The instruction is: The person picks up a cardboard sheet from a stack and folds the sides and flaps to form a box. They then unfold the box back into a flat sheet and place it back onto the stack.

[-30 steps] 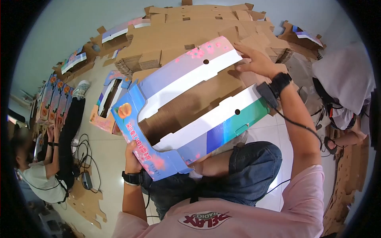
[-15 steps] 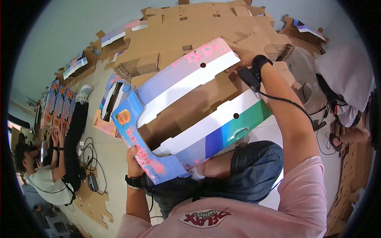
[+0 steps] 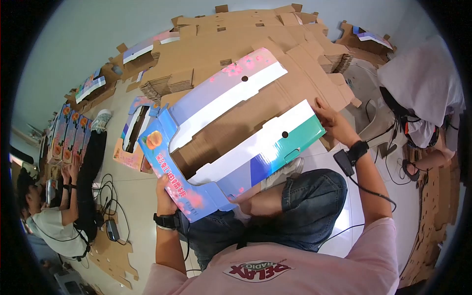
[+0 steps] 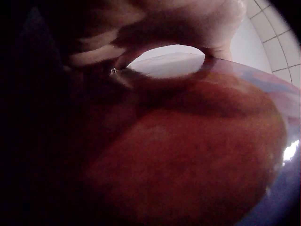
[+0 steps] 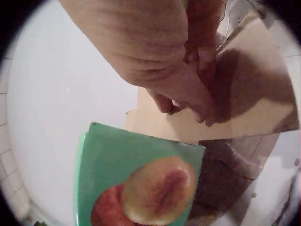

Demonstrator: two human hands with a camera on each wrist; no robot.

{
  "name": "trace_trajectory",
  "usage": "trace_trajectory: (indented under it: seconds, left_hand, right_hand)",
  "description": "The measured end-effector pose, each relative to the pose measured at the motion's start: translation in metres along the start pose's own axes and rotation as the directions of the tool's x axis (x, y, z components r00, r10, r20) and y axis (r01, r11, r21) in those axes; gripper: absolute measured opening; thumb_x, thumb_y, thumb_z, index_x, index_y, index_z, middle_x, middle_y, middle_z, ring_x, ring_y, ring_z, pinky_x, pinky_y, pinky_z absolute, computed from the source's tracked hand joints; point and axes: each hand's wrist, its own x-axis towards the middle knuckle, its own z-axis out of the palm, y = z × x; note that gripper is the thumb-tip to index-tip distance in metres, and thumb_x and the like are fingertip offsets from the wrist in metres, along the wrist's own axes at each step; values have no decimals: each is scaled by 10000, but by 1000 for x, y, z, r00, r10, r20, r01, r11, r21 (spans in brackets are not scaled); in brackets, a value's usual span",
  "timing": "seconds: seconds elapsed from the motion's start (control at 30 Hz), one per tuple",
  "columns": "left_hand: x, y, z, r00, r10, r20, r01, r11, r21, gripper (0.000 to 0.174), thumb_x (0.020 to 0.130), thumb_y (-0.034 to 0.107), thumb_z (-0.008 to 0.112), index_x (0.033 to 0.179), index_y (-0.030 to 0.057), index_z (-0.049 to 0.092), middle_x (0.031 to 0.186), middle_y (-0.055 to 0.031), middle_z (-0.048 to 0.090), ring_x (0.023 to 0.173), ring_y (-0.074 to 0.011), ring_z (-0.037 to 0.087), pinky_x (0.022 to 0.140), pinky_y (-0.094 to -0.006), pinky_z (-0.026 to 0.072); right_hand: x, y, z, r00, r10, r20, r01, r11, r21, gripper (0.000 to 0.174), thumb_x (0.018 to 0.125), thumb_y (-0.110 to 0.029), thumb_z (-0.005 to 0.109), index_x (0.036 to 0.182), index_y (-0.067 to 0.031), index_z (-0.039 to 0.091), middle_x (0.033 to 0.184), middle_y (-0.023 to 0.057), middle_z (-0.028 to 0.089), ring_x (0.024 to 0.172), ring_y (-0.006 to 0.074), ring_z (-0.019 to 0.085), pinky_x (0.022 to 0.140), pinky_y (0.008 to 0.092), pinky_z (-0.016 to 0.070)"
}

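A printed fruit carton (image 3: 211, 179), blue at one end with a peach picture, lies tilted above the person's lap, its top slot showing a brown inside. My left hand (image 3: 166, 196) grips the blue end panel, thumb over the printed face; the left wrist view is mostly dark, with the glossy panel (image 4: 277, 188) close up. At the carton's right end, my right hand (image 3: 337, 125) has bent fingers at a brown cardboard flap (image 5: 254, 84). Its fingertips are against the flap, beside a green side panel (image 5: 127, 146) with printed peaches. That end of the carton stands unfolded.
Stacked flat cardboard blanks (image 3: 206, 49) spread beyond the carton. A smaller-looking printed carton (image 3: 135, 130) stands to the left. At far left another person (image 3: 59, 216) handles a row of cartons (image 3: 71, 132). Cables (image 3: 110, 196) lie on the floor; someone else sits at right.
My right hand first went in behind the carton's right end, then came out toward the near right corner. The right end now looks more open. My left hand has kept its hold.
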Motion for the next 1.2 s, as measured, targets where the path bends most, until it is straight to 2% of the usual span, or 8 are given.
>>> trace_trajectory:
  seconds: [0.13, 0.3, 0.53, 0.63, 0.7, 0.83, 0.97, 1.2]
  left_hand:
    - [1, -1, -3, 1000, 9, 28, -10, 999, 31, 599, 830, 422, 631, 1268, 43, 480, 1108, -110, 619, 991, -249, 625, 857, -404, 526]
    - [-2, 2, 10, 998, 52, 20, -53, 998, 30, 563, 840, 418, 620, 1246, 47, 500, 1076, -101, 626, 977, -245, 628, 855, -401, 525]
    - [2, -1, 1, 999, 23, 37, -24, 1000, 19, 540, 846, 410, 614, 1235, 50, 508, 1068, -93, 629, 960, -226, 633, 844, -390, 529]
    - [0, 0, 3, 999, 24, 40, -24, 1000, 7, 500, 864, 394, 602, 1220, 54, 513, 1051, -86, 629, 948, -218, 633, 831, -387, 531]
    - [-1, 0, 6, 998, 16, 57, -15, 1000, -12, 474, 874, 384, 595, 1209, 58, 516, 1040, -81, 630, 941, -212, 633, 822, -384, 532]
    - [-4, 1, 11, 999, 29, 14, -28, 1000, -14, 435, 889, 374, 587, 1183, 61, 522, 1003, -65, 637, 884, -193, 643, 784, -355, 540]
    - [7, -9, -12, 998, 42, 56, -42, 999, -1, 517, 911, 420, 557, 1253, 35, 519, 1149, -123, 639, 973, -236, 652, 829, -384, 545]
    - [-2, -2, 1, 999, -25, 40, 27, 999, -43, 470, 872, 365, 618, 1202, 43, 524, 1038, -64, 636, 913, -174, 634, 819, -345, 527]
  right_hand:
    - [-10, 25, 22, 990, -3, -140, 12, 998, 59, 779, 680, 164, 634, 1377, -172, 537, 1583, 113, 263, 1326, 219, 458, 947, 306, 481]
    - [-2, 28, 62, 870, -195, -452, 142, 979, -148, 882, 621, 238, 647, 1381, -194, 535, 1579, 95, 266, 1403, 275, 354, 1009, 314, 467]
    - [-7, 23, 66, 895, -103, -433, 138, 989, 50, 931, 625, 256, 636, 1431, -179, 470, 1600, 73, 202, 1448, 258, 251, 1023, 312, 467]
    - [-11, 33, 71, 862, -161, -481, 203, 978, 37, 922, 616, 237, 642, 1436, -143, 460, 1599, 49, 218, 1389, 234, 358, 888, 280, 535]
    - [-20, 32, 74, 887, -38, -459, 188, 940, 285, 937, 613, 213, 633, 1460, -128, 422, 1594, 45, 242, 1185, 182, 520, 766, 244, 531]
    - [-42, 2, 87, 936, 212, -282, 3, 794, 608, 992, 630, 172, 620, 1516, -142, 305, 1531, 72, 330, 915, 147, 519, 754, 237, 495]
    - [-53, -19, 101, 934, 294, -205, -67, 705, 706, 1034, 634, 108, 657, 1539, -147, 228, 1511, 95, 343, 1010, 196, 537, 815, 295, 504]
    - [-64, -49, 125, 929, 185, -320, 160, 579, 800, 1122, 656, -38, 748, 1556, -131, 84, 1537, 104, 242, 1224, 312, 491, 980, 420, 439]
